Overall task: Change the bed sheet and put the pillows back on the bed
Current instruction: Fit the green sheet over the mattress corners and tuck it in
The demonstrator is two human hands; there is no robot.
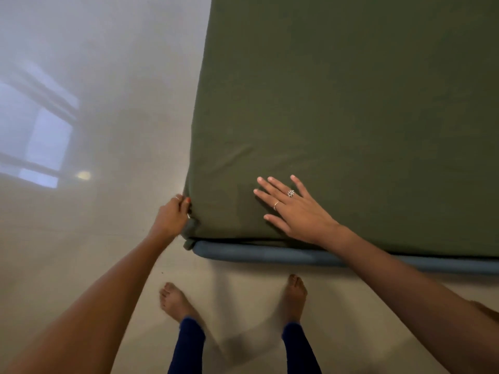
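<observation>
Two hands at sheet (351, 103) corner: left hand (172, 215) gripping its bunched edge, right hand (294, 209) flat on top, fingers spread.

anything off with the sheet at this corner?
Mostly fine. The green sheet lies smooth on top, with a few creases near the corner. One oddity: a bunched flap hangs loose below the corner, beside the blue bed frame, where the left hand grips it. The right hand lies flat.
</observation>
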